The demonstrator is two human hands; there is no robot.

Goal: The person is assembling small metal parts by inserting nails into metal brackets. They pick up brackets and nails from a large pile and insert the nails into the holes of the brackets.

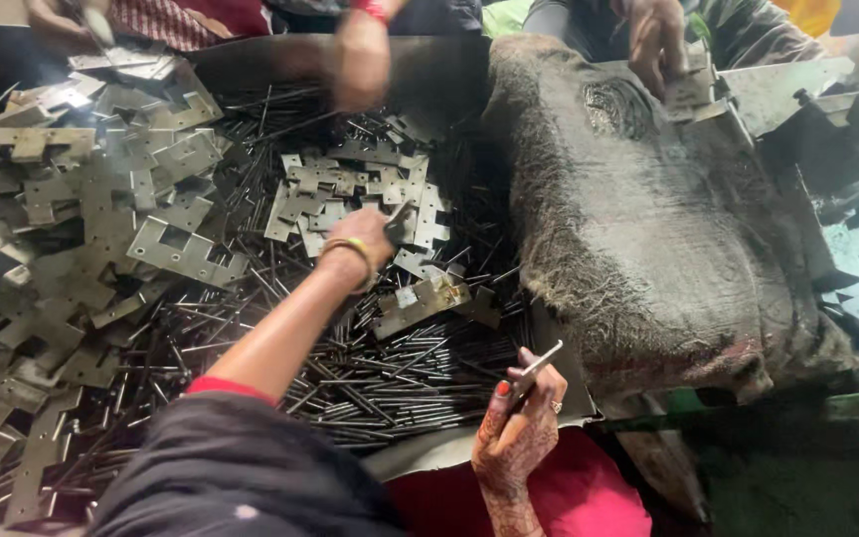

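Your left hand (368, 237) is stretched out over the heap, fingers curled round a small dark piece at the edge of a cluster of notched metal hinge plates (350, 194); what exactly it pinches is too small to tell. Your right hand (515, 426) waits close to your lap, thumb and fingers closed on one flat hinge leaf (535, 364) held up on edge. From how things lie, the work looks only partly done: a wide bed of loose steel pins (380, 373) covers the tabletop between your two hands, and big stacks of unjoined plates (82, 189) lie heaped to your left, so a great deal seems left to handle. One folded, seemingly assembled hinge (420, 303) rests on the pins just beyond your left wrist, but you cannot see any clear pile of finished pieces. A worn, matted sack (638, 219) lies to your right. Across the heap, another person's hand (362, 60) and a second co-worker's hand (656, 40) are also at work.
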